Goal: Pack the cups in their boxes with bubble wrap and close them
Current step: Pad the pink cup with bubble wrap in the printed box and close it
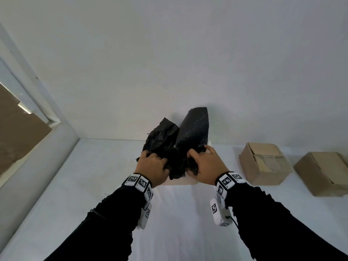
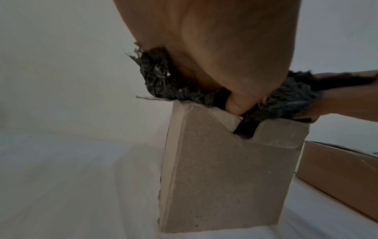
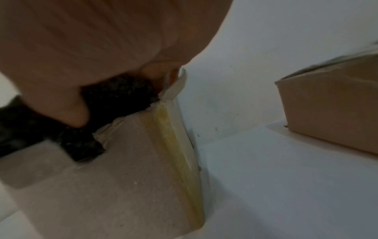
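Observation:
Black bubble wrap [image 1: 188,132] sticks up out of an open pale cardboard box [image 1: 180,182] at the middle of the white table, against the wall. My left hand [image 1: 152,164] grips the wrap's left side, fingers curled into it. My right hand [image 1: 203,166] grips its right side at the box's top. In the left wrist view my thumb [image 2: 237,103] presses the bubble wrap [image 2: 159,80] at the rim of the box [image 2: 225,177]. The right wrist view shows the bubble wrap [image 3: 118,93] bulging over the box [image 3: 122,177]. No cup is visible.
Two brown cardboard boxes [image 1: 263,162] [image 1: 323,172] lie with flaps folded shut on the table's right side, along the white wall. The nearer one shows in the wrist views [image 2: 337,174] [image 3: 331,105]. A window frame [image 1: 37,102] bounds the left.

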`<state>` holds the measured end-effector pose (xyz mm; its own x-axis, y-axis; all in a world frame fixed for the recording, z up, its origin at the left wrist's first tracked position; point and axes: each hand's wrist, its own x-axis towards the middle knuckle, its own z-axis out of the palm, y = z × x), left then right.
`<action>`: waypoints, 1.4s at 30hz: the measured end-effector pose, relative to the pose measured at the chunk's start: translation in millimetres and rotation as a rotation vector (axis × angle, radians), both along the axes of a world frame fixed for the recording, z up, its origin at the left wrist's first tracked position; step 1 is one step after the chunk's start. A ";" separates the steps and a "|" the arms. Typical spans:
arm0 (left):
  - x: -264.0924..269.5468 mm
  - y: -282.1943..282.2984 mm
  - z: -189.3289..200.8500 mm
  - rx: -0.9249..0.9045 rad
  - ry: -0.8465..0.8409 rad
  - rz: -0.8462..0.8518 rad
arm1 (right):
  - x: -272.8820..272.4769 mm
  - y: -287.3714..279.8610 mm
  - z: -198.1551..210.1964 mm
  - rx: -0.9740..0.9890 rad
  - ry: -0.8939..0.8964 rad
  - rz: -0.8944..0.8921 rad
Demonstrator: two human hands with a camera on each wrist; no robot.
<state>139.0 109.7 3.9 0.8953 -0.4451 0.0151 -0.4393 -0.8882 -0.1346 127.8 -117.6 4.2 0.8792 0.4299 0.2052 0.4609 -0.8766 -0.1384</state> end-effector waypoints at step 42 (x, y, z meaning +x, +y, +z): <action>19.9 -0.6 35.0 -0.614 0.152 0.385 | 16.8 38.7 37.0 0.530 0.190 -0.503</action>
<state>158.9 109.1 38.9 0.9984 -0.0507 0.0240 -0.0561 -0.8788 0.4740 144.6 -78.9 41.1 0.9843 -0.1465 0.0981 -0.0509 -0.7691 -0.6371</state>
